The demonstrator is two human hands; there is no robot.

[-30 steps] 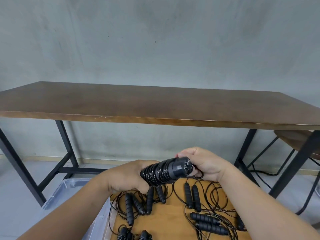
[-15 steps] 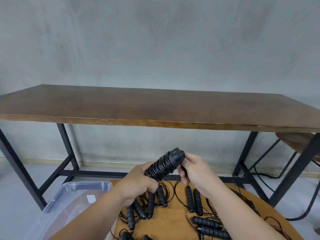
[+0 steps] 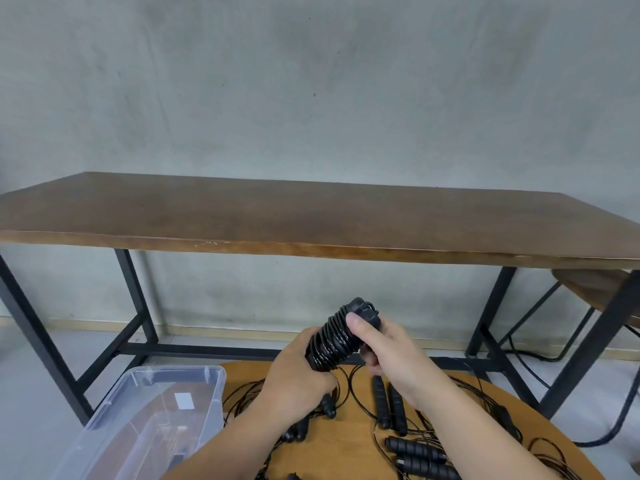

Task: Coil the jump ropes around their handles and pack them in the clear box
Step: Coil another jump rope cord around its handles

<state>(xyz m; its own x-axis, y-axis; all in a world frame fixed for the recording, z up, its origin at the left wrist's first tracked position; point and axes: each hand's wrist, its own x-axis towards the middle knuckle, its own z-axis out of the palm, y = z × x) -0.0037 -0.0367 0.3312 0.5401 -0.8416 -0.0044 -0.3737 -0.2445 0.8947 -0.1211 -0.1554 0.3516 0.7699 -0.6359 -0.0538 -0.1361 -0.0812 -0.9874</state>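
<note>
Left grip (image 3: 298, 372): I've got it clenched round the lower end of the coiled jump rope (image 3: 337, 336).
Right grip (image 3: 384, 348): pinching the upper end, thumb on the cap.
Rope: tilted, held above the round counter (image 3: 346, 441).
Clear box (image 3: 145, 414): left of counter, lidless.
Loose ropes (image 3: 391, 407): I see them tangled on the counter.

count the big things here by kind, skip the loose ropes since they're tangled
Hands gripping the black coiled jump-rope bundle: 2, left hand and right hand
Clear plastic boxes: 1
Round light wooden tables: 1
Long dark wooden tables: 1
Total: 5, plus 1 bundle
</note>
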